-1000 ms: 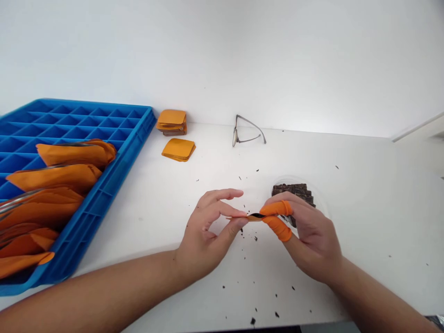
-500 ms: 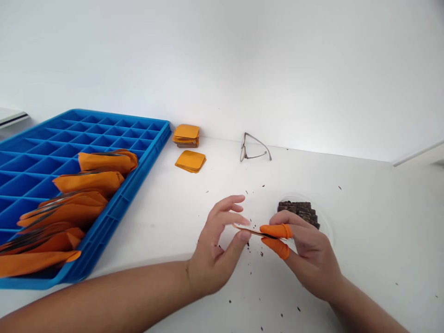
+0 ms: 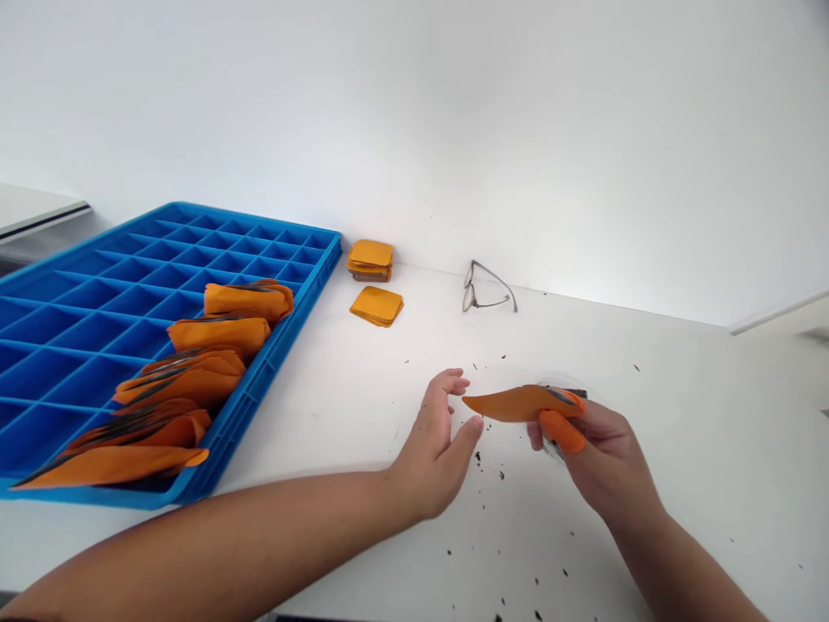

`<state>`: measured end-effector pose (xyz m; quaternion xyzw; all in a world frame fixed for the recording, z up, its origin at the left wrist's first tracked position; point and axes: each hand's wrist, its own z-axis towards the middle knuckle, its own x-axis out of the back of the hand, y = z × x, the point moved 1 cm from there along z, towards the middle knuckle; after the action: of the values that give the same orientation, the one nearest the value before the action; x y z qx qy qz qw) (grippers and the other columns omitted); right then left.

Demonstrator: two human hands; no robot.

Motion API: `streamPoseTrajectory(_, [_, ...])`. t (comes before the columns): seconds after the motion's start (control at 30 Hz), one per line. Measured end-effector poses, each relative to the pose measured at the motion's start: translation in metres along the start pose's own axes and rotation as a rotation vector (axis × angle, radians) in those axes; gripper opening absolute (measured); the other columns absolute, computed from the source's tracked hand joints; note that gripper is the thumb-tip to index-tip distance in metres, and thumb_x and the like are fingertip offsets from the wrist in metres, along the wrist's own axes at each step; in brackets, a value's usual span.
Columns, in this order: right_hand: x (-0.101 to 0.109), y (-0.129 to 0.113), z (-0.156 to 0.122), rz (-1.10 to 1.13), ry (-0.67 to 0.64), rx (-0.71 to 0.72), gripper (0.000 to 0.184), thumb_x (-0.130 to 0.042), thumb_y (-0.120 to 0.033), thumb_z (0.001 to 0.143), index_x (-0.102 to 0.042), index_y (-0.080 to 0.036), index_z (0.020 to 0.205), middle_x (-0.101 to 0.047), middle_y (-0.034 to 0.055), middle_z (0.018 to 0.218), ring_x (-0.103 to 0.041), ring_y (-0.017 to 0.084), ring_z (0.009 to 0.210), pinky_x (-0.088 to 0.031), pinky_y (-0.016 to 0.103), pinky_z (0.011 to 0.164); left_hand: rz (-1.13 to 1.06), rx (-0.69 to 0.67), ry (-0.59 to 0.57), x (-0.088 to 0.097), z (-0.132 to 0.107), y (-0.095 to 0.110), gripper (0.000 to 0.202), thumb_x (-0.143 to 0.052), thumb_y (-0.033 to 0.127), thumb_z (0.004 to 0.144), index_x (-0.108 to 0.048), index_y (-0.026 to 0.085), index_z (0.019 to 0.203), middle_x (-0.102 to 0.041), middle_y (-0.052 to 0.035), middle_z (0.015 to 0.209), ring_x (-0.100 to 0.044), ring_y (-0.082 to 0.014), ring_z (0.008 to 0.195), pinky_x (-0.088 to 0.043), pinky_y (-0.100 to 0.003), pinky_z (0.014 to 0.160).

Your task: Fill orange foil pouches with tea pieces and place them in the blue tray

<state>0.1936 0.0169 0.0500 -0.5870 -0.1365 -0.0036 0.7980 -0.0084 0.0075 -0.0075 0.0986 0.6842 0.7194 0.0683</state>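
The right hand (image 3: 605, 462) is clamped on a curved orange strip (image 3: 511, 403), which sticks out to the left, just right of centre in the lower half of the frame. Two orange finger cots (image 3: 562, 431) cover the pinching fingertips, with a dark edge showing near their tips. The left hand (image 3: 435, 458) is open and empty, its fingers spread, and it sits just beside the strip's pointed end without touching it. Behind the right hand, a clear round dish (image 3: 562, 423) is mostly hidden. Dark crumbs (image 3: 487, 466) are scattered over the white table (image 3: 699, 449). At the left, a blue compartment tray (image 3: 155, 294) carries orange folded bundles (image 3: 220, 334) along its right side. Two stacks of orange squares (image 3: 376, 281) and a pair of eyeglasses (image 3: 487, 289) lie at the table's far edge.
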Motion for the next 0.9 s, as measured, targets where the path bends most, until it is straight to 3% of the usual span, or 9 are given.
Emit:
streamPoseTrajectory(0.1, [-0.011,-0.019,0.014,-0.016,-0.153,-0.060,0.009,-0.070,-0.028,0.091,-0.077,-0.026,0.085,-0.061,0.0000,0.066,-0.056,0.011,0.061,-0.050,0.023,0.055,0.032,-0.068,-0.068,0.001,0.001,0.003,0.036,-0.047,0.032,0.101,-0.040,0.026,0.137,-0.034,-0.0140,0.158,-0.032,-0.0318,0.149,-0.035,-0.059,0.121])
streamPoseTrajectory(0.2, [-0.037,-0.045,0.044,-0.006,-0.227,-0.028,0.008,-0.072,-0.028,0.090,-0.079,-0.028,0.093,-0.064,-0.0005,0.070,-0.059,0.010,0.066,-0.051,0.021,0.058,0.118,-0.112,-0.094,0.002,0.001,0.005,0.038,-0.050,0.027,0.097,-0.042,0.025,0.135,-0.044,-0.0143,0.148,-0.041,-0.0322,0.141,-0.037,-0.060,0.118])
streamPoseTrajectory(0.33, [-0.105,-0.060,0.100,0.140,-0.189,-0.055,0.013,-0.078,-0.038,0.084,-0.080,-0.025,0.087,-0.067,-0.0012,0.073,-0.062,0.009,0.069,-0.053,0.019,0.057,0.212,-0.146,-0.094,0.004,0.002,0.005,0.047,-0.055,0.016,0.086,-0.044,0.022,0.132,-0.047,-0.0163,0.148,-0.042,-0.0355,0.140,-0.042,-0.061,0.113])
streamPoseTrajectory(0.43, [-0.165,-0.049,0.136,0.241,-0.374,-0.078,0.025,-0.080,-0.043,0.079,-0.080,-0.026,0.097,-0.072,-0.0001,0.089,-0.069,0.012,0.083,-0.057,0.019,0.060,0.242,-0.286,-0.122,0.002,0.004,0.006,0.054,-0.053,0.007,0.081,-0.049,0.022,0.132,-0.057,-0.0129,0.140,-0.050,-0.0345,0.132,-0.045,-0.059,0.109])
streamPoseTrajectory(0.53, [-0.207,-0.034,0.155,0.155,-0.533,-0.156,0.028,-0.078,-0.045,0.081,-0.079,-0.025,0.101,-0.070,-0.0003,0.085,-0.066,0.012,0.081,-0.054,0.020,0.057,0.131,-0.383,-0.106,0.000,0.007,0.014,0.036,-0.052,0.007,0.083,-0.059,0.021,0.115,-0.067,-0.0105,0.120,-0.060,-0.0323,0.115,-0.053,-0.052,0.096])
streamPoseTrajectory(0.6, [-0.221,-0.028,0.161,0.074,-0.566,-0.142,0.027,-0.075,-0.046,0.084,-0.078,-0.025,0.102,-0.067,-0.0016,0.077,-0.061,0.011,0.076,-0.049,0.019,0.055,-0.077,-0.323,-0.092,-0.002,0.008,0.020,0.020,-0.052,0.012,0.090,-0.061,0.021,0.105,-0.069,-0.0100,0.113,-0.064,-0.0300,0.110,-0.056,-0.047,0.089])
streamPoseTrajectory(0.7, [-0.229,-0.028,0.164,-0.068,-0.560,-0.036,0.025,-0.068,-0.047,0.090,-0.078,-0.024,0.095,-0.062,-0.0023,0.073,-0.054,0.010,0.068,-0.039,0.021,0.054,-0.356,-0.185,-0.068,-0.002,0.008,0.023,0.007,-0.053,0.023,0.098,-0.060,0.023,0.100,-0.069,-0.0094,0.111,-0.065,-0.0278,0.111,-0.058,-0.044,0.090])
streamPoseTrajectory(0.8, [-0.236,-0.032,0.164,-0.199,-0.534,0.100,0.027,-0.062,-0.045,0.095,-0.077,-0.023,0.092,-0.060,-0.0029,0.071,-0.047,0.009,0.064,-0.032,0.023,0.055,-0.454,-0.109,0.001,-0.008,0.012,0.020,0.011,-0.058,0.035,0.100,-0.063,0.026,0.102,-0.070,-0.0080,0.109,-0.064,-0.0285,0.115,-0.059,-0.045,0.095])
streamPoseTrajectory(0.9, [-0.245,-0.034,0.163,-0.269,-0.502,0.215,0.028,-0.058,-0.043,0.097,-0.076,-0.022,0.089,-0.060,-0.0037,0.071,-0.045,0.009,0.066,-0.030,0.025,0.058,-0.474,-0.050,0.077,-0.035,0.029,0.021,0.021,-0.061,0.047,0.099,-0.065,0.028,0.106,-0.069,-0.0075,0.107,-0.063,-0.0324,0.122,-0.059,-0.046,0.098])
